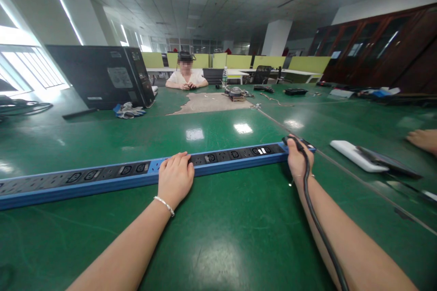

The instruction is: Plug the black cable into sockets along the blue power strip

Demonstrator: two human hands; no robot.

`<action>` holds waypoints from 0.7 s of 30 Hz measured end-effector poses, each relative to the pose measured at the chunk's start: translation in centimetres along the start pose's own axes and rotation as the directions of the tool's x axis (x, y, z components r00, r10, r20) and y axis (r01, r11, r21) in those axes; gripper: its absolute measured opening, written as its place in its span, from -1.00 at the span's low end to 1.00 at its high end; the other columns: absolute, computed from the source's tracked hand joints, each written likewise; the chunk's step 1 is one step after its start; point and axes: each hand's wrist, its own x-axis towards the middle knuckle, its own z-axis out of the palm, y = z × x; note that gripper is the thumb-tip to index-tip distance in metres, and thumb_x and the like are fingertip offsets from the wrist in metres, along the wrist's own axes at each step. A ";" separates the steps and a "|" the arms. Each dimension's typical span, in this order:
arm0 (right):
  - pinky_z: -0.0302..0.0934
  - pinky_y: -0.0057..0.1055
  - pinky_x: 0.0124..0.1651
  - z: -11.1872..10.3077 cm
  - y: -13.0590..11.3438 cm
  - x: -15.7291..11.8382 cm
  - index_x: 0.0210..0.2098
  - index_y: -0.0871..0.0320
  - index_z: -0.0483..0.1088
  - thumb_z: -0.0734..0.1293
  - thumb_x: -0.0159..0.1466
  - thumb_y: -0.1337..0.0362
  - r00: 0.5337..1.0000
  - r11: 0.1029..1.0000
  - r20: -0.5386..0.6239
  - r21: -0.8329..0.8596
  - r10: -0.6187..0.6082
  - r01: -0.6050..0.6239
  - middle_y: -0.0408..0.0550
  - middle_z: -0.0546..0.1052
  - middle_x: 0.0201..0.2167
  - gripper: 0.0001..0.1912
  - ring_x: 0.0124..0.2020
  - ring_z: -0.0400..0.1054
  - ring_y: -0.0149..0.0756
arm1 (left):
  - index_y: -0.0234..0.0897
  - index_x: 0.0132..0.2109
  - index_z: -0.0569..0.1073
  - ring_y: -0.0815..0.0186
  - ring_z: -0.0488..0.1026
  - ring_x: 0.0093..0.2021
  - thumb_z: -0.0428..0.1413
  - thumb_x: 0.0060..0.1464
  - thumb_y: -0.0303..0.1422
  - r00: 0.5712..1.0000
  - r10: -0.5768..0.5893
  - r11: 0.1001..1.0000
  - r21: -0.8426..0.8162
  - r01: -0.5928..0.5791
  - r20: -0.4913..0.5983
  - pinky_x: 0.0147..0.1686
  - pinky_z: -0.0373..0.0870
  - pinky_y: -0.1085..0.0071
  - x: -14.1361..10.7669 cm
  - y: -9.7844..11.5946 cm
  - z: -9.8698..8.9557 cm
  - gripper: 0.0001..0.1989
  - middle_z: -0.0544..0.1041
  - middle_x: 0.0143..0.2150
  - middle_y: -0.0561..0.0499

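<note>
A long blue power strip point(218, 158) with black sockets lies across the green table, running from the left edge to right of the middle. My left hand point(176, 175) grips its middle part, fingers curled over the top and thumb on the near side. At the strip's right end, my right hand point(297, 159) is closed round a black plug point(290, 140). From it a thick black cable point(309, 195) runs down over my right forearm. The plug's front is hidden, so I cannot tell whether it sits in a socket.
A black computer case point(102, 75) and gloves point(129, 110) stand at the left. Across the table a person point(186, 75) holds something small and dark. A bottle point(225, 77), a brown sheet point(211, 102) and a white box-like object point(357, 155) lie around. Another person's hand point(423, 140) rests far right.
</note>
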 end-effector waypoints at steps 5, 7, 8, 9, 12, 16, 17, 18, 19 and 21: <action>0.23 -0.15 0.03 -1.2 2.2 1.2 -0.15 0.20 0.48 0.26 0.14 -0.08 0.978 0.976 -0.155 0.189 0.143 -0.112 0.02 0.55 -0.19 -0.49 -0.10 0.41 -0.14 | -0.28 -0.09 0.43 0.16 0.41 0.00 -0.10 0.16 -0.33 1.000 -0.002 1.000 0.010 0.002 0.008 0.01 0.20 0.18 0.1 0.1 0.0 -0.72 0.50 0.00 -0.10; 0.23 -0.16 0.04 -1.5 3.0 1.3 -0.17 0.21 0.49 0.28 0.11 -0.09 0.975 0.971 -0.143 0.195 0.168 -0.139 0.03 0.55 -0.19 -0.48 -0.10 0.41 -0.13 | -0.28 -0.09 0.43 0.16 0.41 0.00 -0.10 0.17 -0.33 1.000 -0.001 1.000 0.012 0.000 0.013 0.00 0.20 0.19 0.1 0.1 -0.1 -0.72 0.50 0.00 -0.10; 0.23 -0.17 0.04 -1.6 3.2 1.4 -0.17 0.20 0.49 0.28 0.11 -0.09 0.976 0.971 -0.131 0.191 0.172 -0.146 0.03 0.55 -0.19 -0.48 -0.10 0.41 -0.14 | -0.29 -0.09 0.43 0.16 0.40 0.00 -0.10 0.17 -0.33 1.000 0.001 1.000 0.012 -0.001 0.016 0.00 0.20 0.19 0.1 0.1 -0.1 -0.72 0.50 0.01 -0.10; 0.23 -0.17 0.05 -1.7 3.4 1.4 -0.17 0.20 0.49 0.28 0.11 -0.09 0.980 0.973 -0.107 0.178 0.170 -0.149 0.02 0.55 -0.18 -0.49 -0.09 0.41 -0.14 | -0.29 -0.09 0.43 0.15 0.40 0.00 -0.10 0.17 -0.33 1.000 0.003 1.000 0.012 -0.004 0.018 0.00 0.20 0.18 0.1 0.1 -0.1 -0.72 0.50 0.01 -0.10; 0.18 -0.16 0.09 -1.7 3.3 1.5 -0.18 0.15 0.50 0.26 0.13 -0.07 0.992 0.988 0.022 0.094 0.121 -0.122 -0.01 0.55 -0.16 -0.53 -0.06 0.38 -0.14 | -0.30 -0.08 0.43 0.15 0.40 0.01 -0.11 0.17 -0.33 1.000 0.011 1.000 0.011 -0.011 0.024 0.00 0.20 0.18 0.1 0.1 -0.2 -0.71 0.49 0.01 -0.11; 0.12 -0.14 0.12 -1.7 2.9 2.0 -0.17 0.08 0.50 0.23 0.16 -0.06 0.987 0.997 0.143 -0.012 0.078 -0.077 -0.05 0.54 -0.13 -0.57 -0.01 0.35 -0.13 | -0.31 -0.07 0.43 0.14 0.39 0.02 -0.11 0.17 -0.33 1.000 0.016 1.000 0.015 -0.017 0.025 0.00 0.20 0.18 0.1 0.0 -0.1 -0.70 0.49 0.02 -0.11; 0.13 -0.14 0.12 -1.7 2.8 2.1 -0.17 0.07 0.50 0.24 0.15 -0.05 0.983 0.996 0.160 -0.031 0.084 -0.080 -0.05 0.54 -0.13 -0.57 -0.01 0.34 -0.13 | -0.31 -0.07 0.43 0.14 0.39 0.02 -0.11 0.17 -0.33 1.000 0.015 1.000 0.016 -0.015 0.024 0.00 0.20 0.18 0.1 0.0 -0.1 -0.70 0.49 0.02 -0.11; 0.13 -0.13 0.11 -1.7 2.7 2.2 -0.17 0.06 0.50 0.24 0.14 -0.05 0.980 0.996 0.179 -0.046 0.090 -0.083 -0.06 0.54 -0.14 -0.58 -0.02 0.34 -0.12 | -0.31 -0.07 0.43 0.14 0.39 0.02 -0.11 0.17 -0.33 1.000 0.014 1.000 0.017 -0.015 0.024 0.00 0.20 0.18 0.1 0.0 -0.1 -0.70 0.49 0.02 -0.11; 0.14 -0.13 0.10 -1.7 2.7 2.3 -0.17 0.05 0.50 0.25 0.14 -0.04 0.976 0.995 0.199 -0.055 0.092 -0.082 -0.06 0.54 -0.15 -0.58 -0.02 0.35 -0.12 | -0.31 -0.07 0.43 0.14 0.39 0.02 -0.11 0.17 -0.33 1.000 0.013 1.000 0.016 -0.013 0.023 0.01 0.20 0.18 0.1 0.0 -0.1 -0.70 0.49 0.02 -0.11; 0.13 -0.13 0.10 -1.6 2.6 2.4 -0.15 0.04 0.49 0.25 0.13 -0.04 0.971 0.996 0.226 -0.054 0.076 -0.066 -0.08 0.54 -0.15 -0.58 -0.03 0.35 -0.12 | -0.31 -0.07 0.43 0.15 0.39 0.02 -0.11 0.17 -0.33 1.000 0.012 1.000 0.014 -0.012 0.022 0.01 0.20 0.17 0.1 0.0 0.0 -0.70 0.49 0.02 -0.11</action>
